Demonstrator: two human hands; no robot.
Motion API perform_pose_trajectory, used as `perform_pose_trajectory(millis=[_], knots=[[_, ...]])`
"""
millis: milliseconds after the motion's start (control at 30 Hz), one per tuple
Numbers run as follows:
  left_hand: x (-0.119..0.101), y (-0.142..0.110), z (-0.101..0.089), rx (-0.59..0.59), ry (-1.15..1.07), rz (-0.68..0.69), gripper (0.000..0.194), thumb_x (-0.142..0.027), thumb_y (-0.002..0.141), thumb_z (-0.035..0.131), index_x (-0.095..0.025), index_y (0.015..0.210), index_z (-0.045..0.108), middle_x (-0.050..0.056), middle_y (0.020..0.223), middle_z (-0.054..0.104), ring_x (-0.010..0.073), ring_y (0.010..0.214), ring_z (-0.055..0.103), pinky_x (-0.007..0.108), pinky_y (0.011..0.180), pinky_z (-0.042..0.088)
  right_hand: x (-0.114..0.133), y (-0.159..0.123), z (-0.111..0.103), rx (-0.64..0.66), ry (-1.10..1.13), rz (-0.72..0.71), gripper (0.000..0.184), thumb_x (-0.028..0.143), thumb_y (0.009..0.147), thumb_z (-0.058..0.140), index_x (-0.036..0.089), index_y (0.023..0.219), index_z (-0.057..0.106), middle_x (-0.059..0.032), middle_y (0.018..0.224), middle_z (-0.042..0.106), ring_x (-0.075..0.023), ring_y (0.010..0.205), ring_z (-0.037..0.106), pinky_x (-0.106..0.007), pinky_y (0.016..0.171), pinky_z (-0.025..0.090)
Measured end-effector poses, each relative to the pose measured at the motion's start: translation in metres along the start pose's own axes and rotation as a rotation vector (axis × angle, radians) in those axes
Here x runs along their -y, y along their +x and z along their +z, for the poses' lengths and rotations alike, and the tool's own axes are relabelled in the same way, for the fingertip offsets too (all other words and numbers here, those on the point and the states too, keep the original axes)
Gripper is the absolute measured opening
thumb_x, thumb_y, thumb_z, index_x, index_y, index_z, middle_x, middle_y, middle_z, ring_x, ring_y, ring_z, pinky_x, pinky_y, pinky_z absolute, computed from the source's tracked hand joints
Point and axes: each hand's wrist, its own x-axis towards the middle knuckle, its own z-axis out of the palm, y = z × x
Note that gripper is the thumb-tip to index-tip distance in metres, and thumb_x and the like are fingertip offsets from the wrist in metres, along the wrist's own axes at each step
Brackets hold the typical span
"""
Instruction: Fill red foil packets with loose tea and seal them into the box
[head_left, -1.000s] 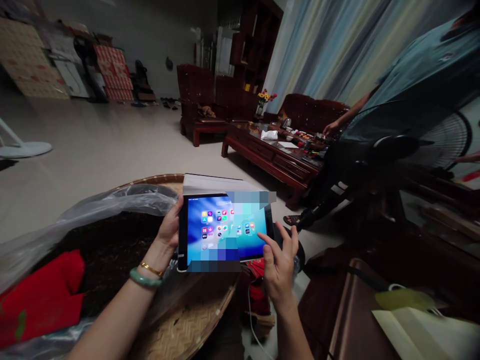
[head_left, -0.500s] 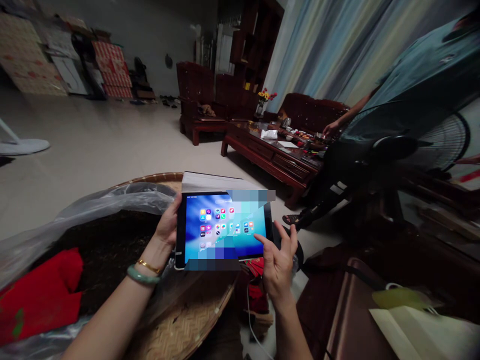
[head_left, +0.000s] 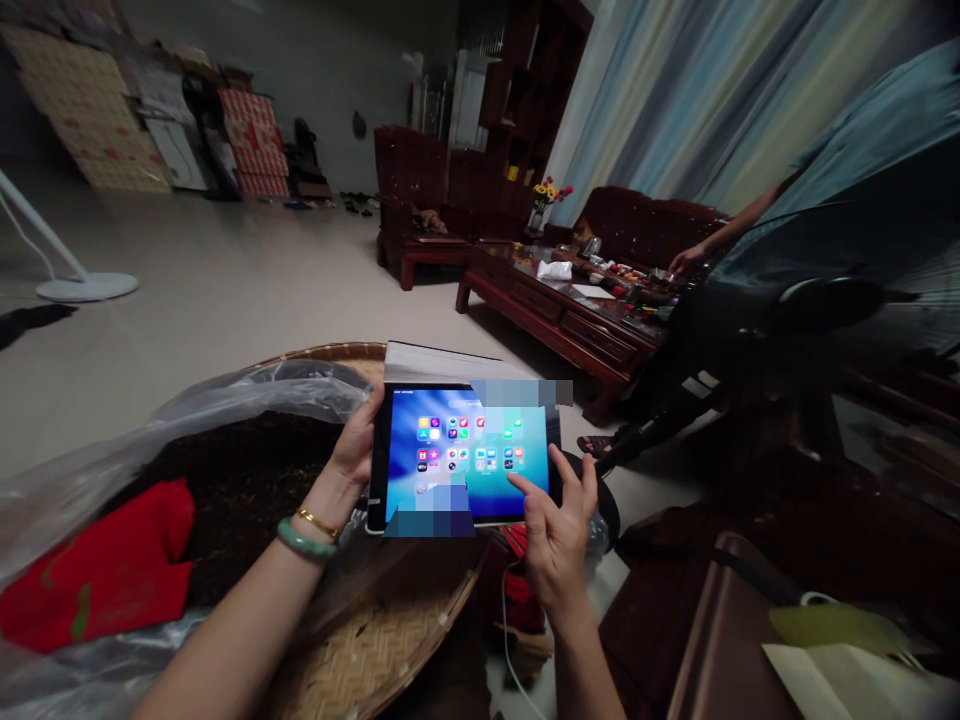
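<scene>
A tablet [head_left: 469, 455] with a lit screen of app icons is held up in front of me, its pale cover folded out behind the top edge. Parts of the screen are blurred into blocks. My left hand [head_left: 361, 440] grips its left edge; a gold bracelet and a green bangle circle that wrist. My right hand [head_left: 559, 515] hovers at the lower right of the screen with fingers apart, the index fingertip at or very near the glass. Below the tablet lies a woven bamboo tray [head_left: 367, 640], with dark loose material [head_left: 247, 500] in a clear plastic bag [head_left: 225, 400].
Red cloth or paper [head_left: 105, 570] lies at left on the plastic. A black fan [head_left: 825, 300] stands at right, with a person [head_left: 885, 140] behind it reaching over a cluttered wooden table [head_left: 555, 310]. A white stand base [head_left: 90, 287] rests on the floor at left.
The whole scene has shifted slightly right in view as my head turned left. My left hand keeps its hold on the tablet; my right index finger sits slightly further left over the screen.
</scene>
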Motion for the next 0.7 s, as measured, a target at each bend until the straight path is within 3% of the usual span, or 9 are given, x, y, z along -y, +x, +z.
perform_pose_trajectory(millis=[267, 700], knots=[[0.001, 0.0, 0.004, -0.009, -0.012, 0.018, 0.048, -0.047, 0.093, 0.037, -0.013, 0.117, 0.061, 0.012, 0.103, 0.073, 0.0275, 0.108, 0.063, 0.043, 0.098, 0.044, 0.003, 0.0, 0.0, 0.026, -0.008, -0.026, 0.034, 0.03, 0.094, 0.04, 0.024, 0.1, 0.072, -0.0059, 0.144, 0.034, -0.0382, 0.139, 0.01, -0.066, 0.104, 0.024], [0.004, 0.001, 0.005, -0.022, 0.046, -0.015, 0.052, -0.051, 0.092, 0.037, -0.014, 0.124, 0.057, 0.014, 0.105, 0.072, 0.0286, 0.1, 0.066, 0.044, 0.092, 0.049, 0.025, 0.004, 0.014, 0.178, -0.013, -0.143, 0.027, 0.027, 0.089, 0.05, 0.028, 0.11, 0.067, -0.0031, 0.152, 0.019, -0.0409, 0.14, 0.0, -0.068, 0.105, 0.02]])
